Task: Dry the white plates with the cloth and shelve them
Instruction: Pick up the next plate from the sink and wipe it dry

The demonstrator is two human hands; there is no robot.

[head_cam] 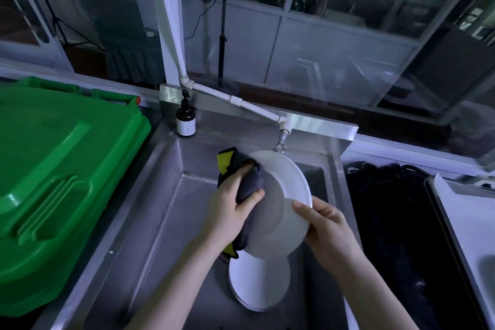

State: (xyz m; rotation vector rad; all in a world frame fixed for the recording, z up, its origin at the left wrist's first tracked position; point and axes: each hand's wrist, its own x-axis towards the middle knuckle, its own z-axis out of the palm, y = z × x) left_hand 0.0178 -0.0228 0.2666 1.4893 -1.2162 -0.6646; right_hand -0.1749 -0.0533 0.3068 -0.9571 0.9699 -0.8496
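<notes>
Nearest the camera, a stack of round white plates (pixel 259 282) lay flat on the floor of the brushed stainless-steel sink (pixel 150 222). Just above them the right hand (pixel 328 229) gripped the rim of a smooth white plate (pixel 281 203), thumb on its underside, holding it tilted on edge over the basin. The left hand (pixel 231 209) pressed a soft dark grey cloth (pixel 245 185) with yellow edging against the plate's left side, fingers closed around the fabric. Beyond, a white plastic pipe (pixel 235 100) ended in a metal tap (pixel 280 146) over the plate. An amber pump bottle (pixel 185 119) with a white label, its print too small to read, stood at the sink's back corner. A glossy green moulded bin lid (pixel 53 169) lay to the left.
</notes>
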